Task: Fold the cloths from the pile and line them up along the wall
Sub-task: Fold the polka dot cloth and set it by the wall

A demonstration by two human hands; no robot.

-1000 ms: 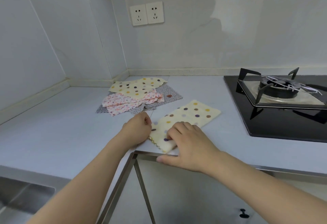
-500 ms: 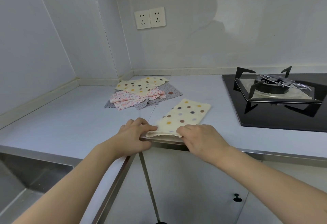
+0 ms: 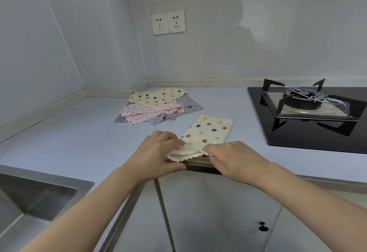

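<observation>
The bench (image 3: 59,142) carries the pile (image 3: 156,106) beyond the left hand (image 3: 158,158). The folded cloth (image 3: 206,134) stretches away between both hands; left hand and right hand (image 3: 232,158) each pinch its lifted near edge.

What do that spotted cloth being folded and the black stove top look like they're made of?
The yellow dotted cloth looks like soft, matte microfibre or fleece: its held edge bends limply and is cut in a zigzag, though the exact fibre can't be told. The stove top looks like glossy black glass, since it mirrors the pan-support legs. The pan support itself seems matte black metal.
</observation>
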